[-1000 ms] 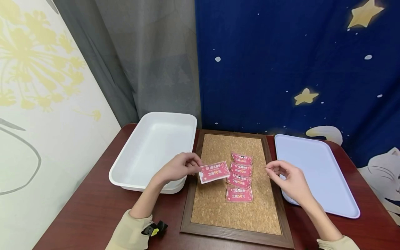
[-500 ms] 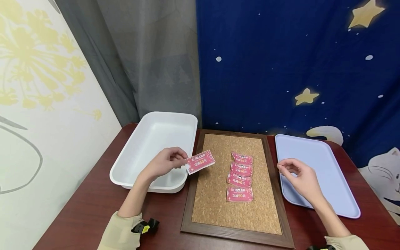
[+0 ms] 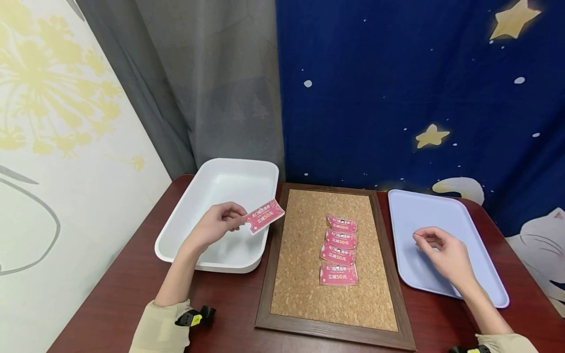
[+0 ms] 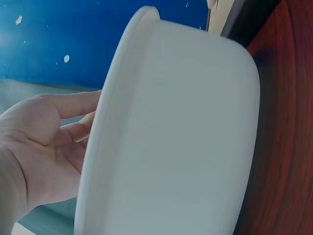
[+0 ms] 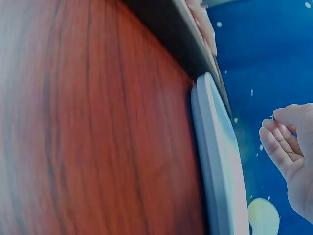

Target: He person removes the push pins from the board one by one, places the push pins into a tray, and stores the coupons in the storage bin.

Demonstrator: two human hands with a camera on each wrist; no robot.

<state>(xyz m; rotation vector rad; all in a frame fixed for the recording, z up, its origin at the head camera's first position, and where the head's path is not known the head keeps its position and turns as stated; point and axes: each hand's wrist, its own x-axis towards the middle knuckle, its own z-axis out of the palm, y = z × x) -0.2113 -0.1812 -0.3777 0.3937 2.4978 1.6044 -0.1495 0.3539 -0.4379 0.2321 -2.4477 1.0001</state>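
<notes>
My left hand [image 3: 215, 223] pinches a pink paper coupon [image 3: 265, 216] by its left end, above the right rim of the white bin [image 3: 207, 265]. In the left wrist view the bin's wall hides the fingertips and the coupon. My right hand [image 3: 449, 252] hovers over the pale blue tray [image 3: 454, 215], thumb and forefinger together. The right wrist view shows a tiny dark thumbtack [image 5: 274, 117] at those fingertips, mostly covered. Several like coupons [image 3: 338, 275] hang in a column on the framed corkboard [image 3: 304, 294], each with a small tack near its top edge.
The corkboard lies between bin and tray on a dark red wooden table [image 3: 128, 289]. A blue star-patterned curtain [image 3: 353, 98] and a grey curtain [image 3: 225, 88] hang behind the table. A white patterned wall [image 3: 66, 186] stands at the left.
My left hand has carried the coupon left and up, from over the corkboard to the bin's right rim. The right hand has moved right, from the corkboard's edge to above the tray.
</notes>
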